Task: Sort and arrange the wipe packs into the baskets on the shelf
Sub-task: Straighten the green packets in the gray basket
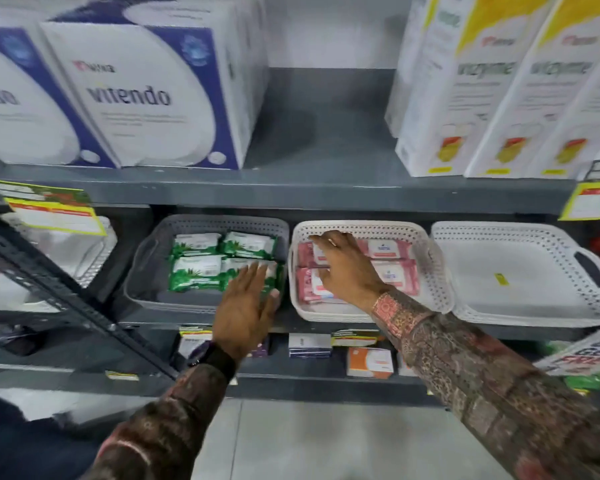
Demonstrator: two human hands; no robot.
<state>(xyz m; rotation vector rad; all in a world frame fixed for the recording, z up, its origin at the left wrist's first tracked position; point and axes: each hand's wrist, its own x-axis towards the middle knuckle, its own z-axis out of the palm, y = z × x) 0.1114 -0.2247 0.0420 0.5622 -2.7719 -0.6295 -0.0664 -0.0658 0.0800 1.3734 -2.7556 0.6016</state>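
L grip [248, 299] flat, fingers spread on green packs [201, 261] | R grip [343, 265] spread, hides pink packs [392, 268]

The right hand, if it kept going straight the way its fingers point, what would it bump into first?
Probably the back wall of the white basket. The right hand reaches over the pink wipe packs with fingertips pointing at that far rim, though depth is hard to judge.

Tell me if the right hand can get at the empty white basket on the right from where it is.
Probably yes. The right hand rests on the pink packs in the neighbouring basket, and the empty white basket sits beside it, open-topped with nothing between them.
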